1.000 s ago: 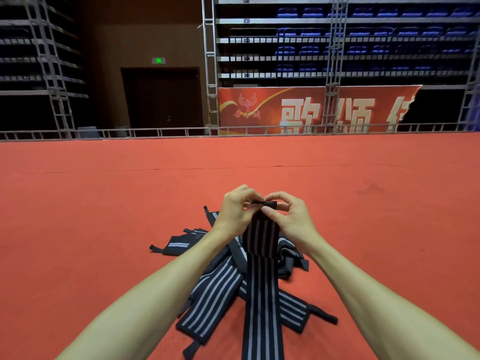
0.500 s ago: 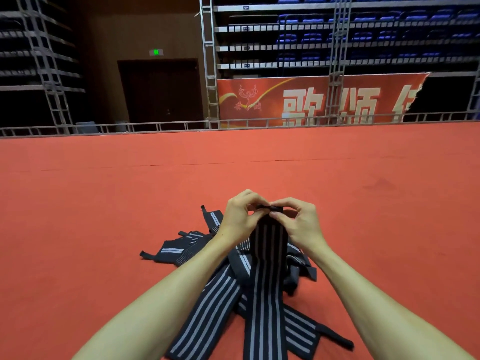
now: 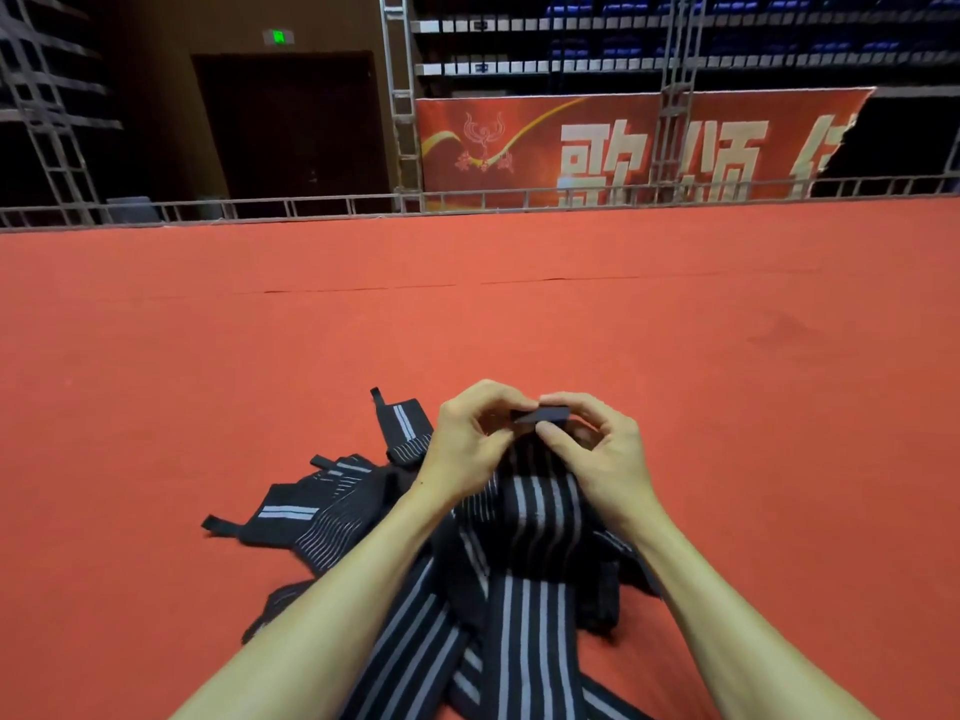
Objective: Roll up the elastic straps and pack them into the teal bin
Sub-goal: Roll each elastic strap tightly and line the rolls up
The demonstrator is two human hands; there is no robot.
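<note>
While the left hand (image 3: 470, 444) and right hand (image 3: 602, 459) both pinch the folded black tip of one striped strap (image 3: 535, 511) between thumb and fingertips (so neither is free), the rest of it runs down toward the person, draped over the loose pile of other straps (image 3: 332, 511) on the red carpet (image 3: 727, 381). My take: get that first fold tight and square, since a sloppy core gives you a cone. Then roll it with the edges lined up and a little tension on the tail. The teal bin isn't in view, so no idea where it sits.
</note>
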